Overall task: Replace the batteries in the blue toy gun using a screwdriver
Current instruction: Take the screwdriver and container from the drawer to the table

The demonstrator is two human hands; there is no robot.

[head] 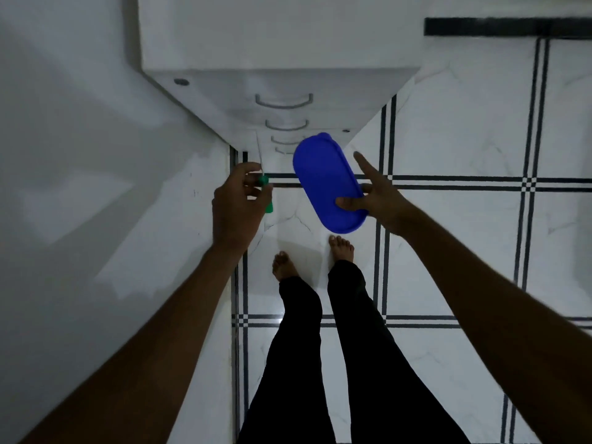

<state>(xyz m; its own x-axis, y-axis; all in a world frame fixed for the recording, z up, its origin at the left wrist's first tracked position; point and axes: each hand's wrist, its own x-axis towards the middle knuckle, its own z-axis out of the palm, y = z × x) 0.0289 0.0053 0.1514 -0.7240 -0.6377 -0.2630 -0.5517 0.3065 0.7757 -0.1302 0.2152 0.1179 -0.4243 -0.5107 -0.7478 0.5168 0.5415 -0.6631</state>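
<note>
While I am standing barefoot on the white tiled floor with dark lines, I am holding both arms out in front of me. My left hand is curling its fingers around a green screwdriver, and its thin metal shaft is pointing up toward the drawers. My right hand is pinching a blue oval lid at its lower edge, with the thumb on top and the index finger pointing straight out. I am facing a white drawer cabinet with curved metal handles, standing beside a white wall. I cannot see the blue toy gun anywhere.
</note>
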